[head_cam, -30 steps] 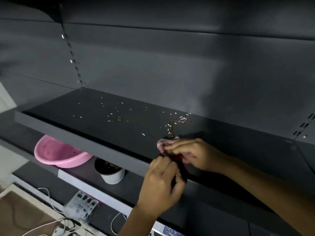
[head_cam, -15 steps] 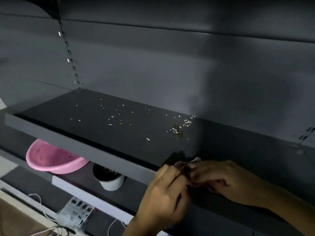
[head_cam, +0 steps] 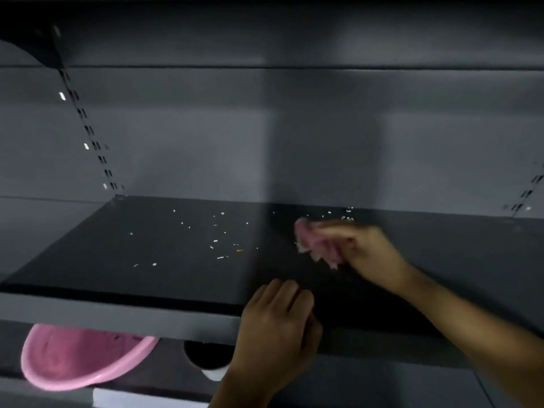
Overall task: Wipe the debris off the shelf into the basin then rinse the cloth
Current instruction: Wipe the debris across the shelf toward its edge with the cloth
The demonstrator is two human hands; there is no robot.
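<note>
A dark shelf (head_cam: 123,278) carries several small pale bits of debris (head_cam: 216,241) scattered across its middle and back. My right hand (head_cam: 371,248) is shut on a crumpled pink cloth (head_cam: 316,244), pressed onto the shelf near the back, just right of the debris. My left hand (head_cam: 276,328) rests at the shelf's front edge with its fingers curled loosely and nothing seen in it. A pink basin (head_cam: 73,357) sits on the lower level at the left, partly hidden by the shelf's front lip.
A white cup with dark contents (head_cam: 210,360) stands on the lower level beside the basin. Grey back panels and slotted uprights (head_cam: 88,131) enclose the shelf. Another shelf hangs overhead at the top left.
My right hand carried the cloth from the shelf's front edge to the back, by the debris. My left hand let go of the cloth and stayed at the front edge. The view rose.
</note>
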